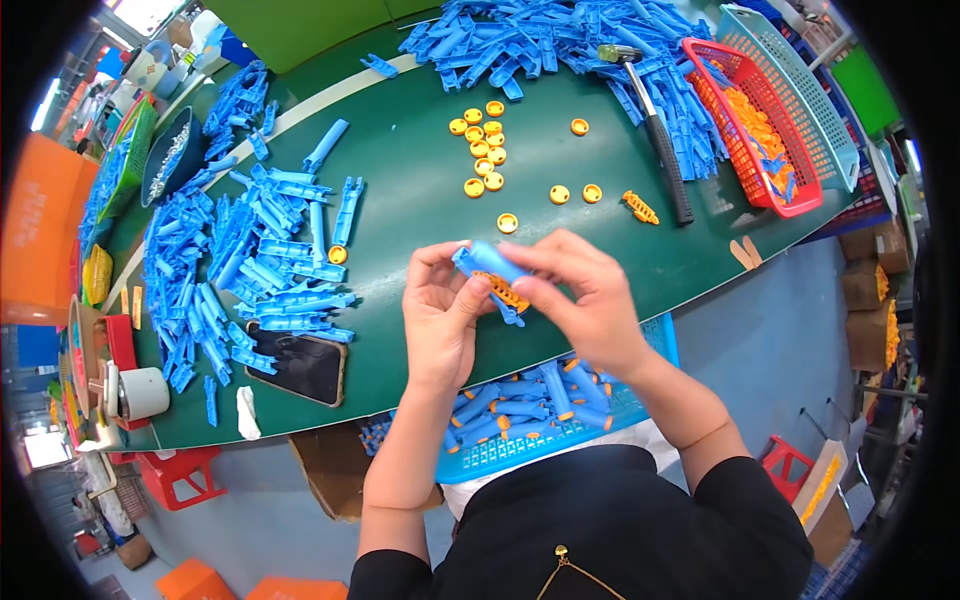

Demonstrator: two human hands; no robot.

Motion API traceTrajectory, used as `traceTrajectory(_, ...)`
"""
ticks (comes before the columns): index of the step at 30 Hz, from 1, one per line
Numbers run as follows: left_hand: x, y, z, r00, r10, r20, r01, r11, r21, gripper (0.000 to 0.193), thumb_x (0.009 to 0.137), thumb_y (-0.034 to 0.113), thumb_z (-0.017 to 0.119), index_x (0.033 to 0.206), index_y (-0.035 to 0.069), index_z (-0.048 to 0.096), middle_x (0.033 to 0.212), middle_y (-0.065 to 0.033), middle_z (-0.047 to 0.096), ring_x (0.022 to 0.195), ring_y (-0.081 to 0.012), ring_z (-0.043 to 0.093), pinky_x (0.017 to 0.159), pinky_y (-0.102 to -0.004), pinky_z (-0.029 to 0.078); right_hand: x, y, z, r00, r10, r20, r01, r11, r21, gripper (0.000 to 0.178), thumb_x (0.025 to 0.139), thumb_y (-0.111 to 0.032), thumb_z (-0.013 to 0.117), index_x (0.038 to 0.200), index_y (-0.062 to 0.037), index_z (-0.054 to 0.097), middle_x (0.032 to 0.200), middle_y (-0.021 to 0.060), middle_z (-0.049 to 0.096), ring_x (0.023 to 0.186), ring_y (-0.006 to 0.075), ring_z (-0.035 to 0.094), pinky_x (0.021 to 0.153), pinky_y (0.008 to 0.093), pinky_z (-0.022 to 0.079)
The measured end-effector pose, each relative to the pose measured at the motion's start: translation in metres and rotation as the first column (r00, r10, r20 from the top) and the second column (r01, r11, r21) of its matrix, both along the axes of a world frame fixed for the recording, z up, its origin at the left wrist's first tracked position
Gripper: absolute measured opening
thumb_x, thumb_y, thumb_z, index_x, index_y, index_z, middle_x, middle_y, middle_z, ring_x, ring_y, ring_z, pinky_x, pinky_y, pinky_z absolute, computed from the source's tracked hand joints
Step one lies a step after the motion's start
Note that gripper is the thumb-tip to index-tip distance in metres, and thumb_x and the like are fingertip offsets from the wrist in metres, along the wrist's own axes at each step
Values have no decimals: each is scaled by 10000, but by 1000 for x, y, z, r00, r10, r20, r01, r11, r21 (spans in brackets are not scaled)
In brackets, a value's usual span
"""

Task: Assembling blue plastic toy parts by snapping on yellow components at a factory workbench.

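Observation:
Both hands meet over the near edge of the green table [400,180]. Between them are blue plastic shell pieces [492,262] with an orange ribbed insert [503,291] showing in the gap. My left hand [440,320] grips the lower piece, its thumb by the insert. With thumb and fingers, my right hand [585,300] pinches the upper shell piece. Just beyond the hands lies a round yellow-orange cap [508,223], with a cluster of similar caps [484,150] farther back. Another orange ribbed insert [640,208] rests to the right.
Loose blue shells [270,240] spread at left, beside a black phone [298,365]; more blue shells [520,40] are heaped at the back. A hammer [660,140] lies near the red basket [750,130] of orange parts. A blue basket [480,460] of capped blue pieces sits below the table edge.

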State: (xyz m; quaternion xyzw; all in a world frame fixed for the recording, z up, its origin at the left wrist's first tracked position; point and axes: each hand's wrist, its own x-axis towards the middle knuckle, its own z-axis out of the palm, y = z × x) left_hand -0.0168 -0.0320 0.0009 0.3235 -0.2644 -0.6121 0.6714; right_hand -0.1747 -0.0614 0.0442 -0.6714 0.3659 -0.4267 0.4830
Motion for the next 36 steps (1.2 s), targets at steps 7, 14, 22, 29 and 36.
traceTrajectory(7,-1,-2,-3,999,19,42,-17,999,-46,302,864,9,652,1118,45,495,1067,-59,556,906,-138,620,708,-276,599,13,3,-17,995,-100,-29,94,982,-163,292,838,-26,659,1129,-10,668,800,67,588,692,128,563,608,244,451)
traceTrajectory(14,-1,-1,-2,992,66,108,-65,998,-12,332,818,-14,700,1092,62,527,1061,-60,580,979,-126,581,719,-242,566,13,1,-25,997,-58,-59,46,980,-194,295,839,-23,657,1134,-6,665,798,71,578,695,130,553,609,246,444)
traceTrajectory(22,1,0,9,994,1,113,-12,996,92,356,786,-28,722,1073,36,520,1078,-137,618,947,-163,624,668,-257,595,5,1,-18,990,50,-129,-65,992,-109,350,814,-40,685,1162,-17,653,845,84,580,788,149,566,658,245,449)
traceTrajectory(29,-2,2,-5,978,112,177,-87,986,-143,362,771,-47,731,1044,19,503,1026,-160,648,894,-191,658,765,-284,573,6,9,-28,986,-144,-82,119,960,-254,305,670,-11,796,952,-4,681,882,95,643,731,175,601,639,280,485)
traceTrajectory(36,-4,3,4,980,53,194,-28,991,-129,392,756,-58,743,1076,0,525,1040,-191,650,973,-216,652,842,-319,556,-4,-5,-27,989,-108,-100,57,906,-420,307,651,-7,797,939,-12,690,826,100,663,732,221,614,638,305,476)
